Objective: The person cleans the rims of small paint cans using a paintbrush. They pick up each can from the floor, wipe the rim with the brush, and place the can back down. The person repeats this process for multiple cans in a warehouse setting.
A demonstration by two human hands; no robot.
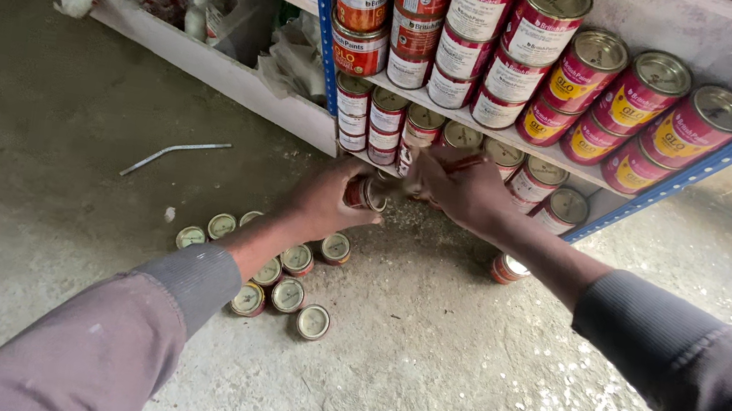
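My left hand (pixel 326 198) grips a small red tin (pixel 366 193) with a gold lid, held on its side just in front of the lowest shelf. My right hand (pixel 460 190) is closed around another small red tin (pixel 464 162) at the lower shelf's front edge, close to the left hand. Rows of small red tins (pixel 421 126) stand on that lower shelf behind both hands. Both arms wear grey sleeves.
Several small gold-lidded tins (pixel 287 294) stand clustered on the concrete floor under my left forearm. One tin (pixel 506 267) lies on its side under my right arm. Larger red tins (pixel 540 31) fill the upper shelf with blue uprights (pixel 322 21). A bent metal rod (pixel 173 152) lies left.
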